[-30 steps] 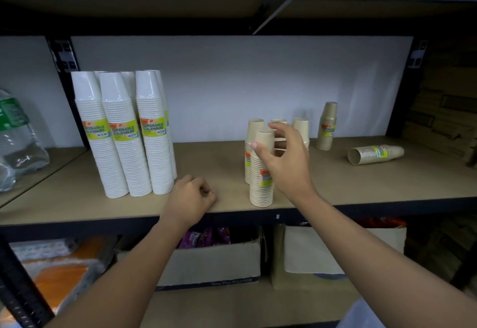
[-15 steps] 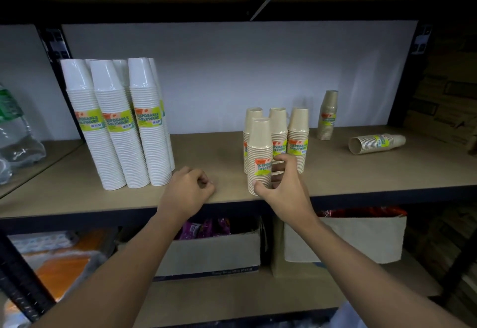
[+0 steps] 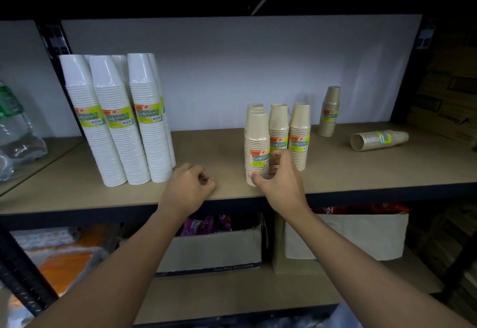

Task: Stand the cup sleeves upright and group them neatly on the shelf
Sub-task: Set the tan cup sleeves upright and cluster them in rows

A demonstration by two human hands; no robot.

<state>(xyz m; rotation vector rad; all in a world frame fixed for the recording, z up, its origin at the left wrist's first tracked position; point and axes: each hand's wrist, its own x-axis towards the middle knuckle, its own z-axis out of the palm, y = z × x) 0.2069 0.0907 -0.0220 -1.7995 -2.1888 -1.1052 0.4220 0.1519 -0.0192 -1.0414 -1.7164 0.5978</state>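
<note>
Sliding down from the top of the front sleeve (image 3: 256, 147) to its base, my right hand (image 3: 280, 185) has it standing upright at the shelf (image 3: 224, 147) front edge, touching the group at 12 o'clock, so placing looks done. Thumb and fingers half-spread, lightly pinching the base; left hand (image 3: 187, 188) rests fisted at 9 o'clock, while one sleeve (image 3: 379, 139) lies toppled at 2 o'clock.

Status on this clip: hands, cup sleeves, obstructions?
Right hand gripping front tan sleeve at base. Left hand fisted on shelf edge. One tan sleeve lying down.
</note>
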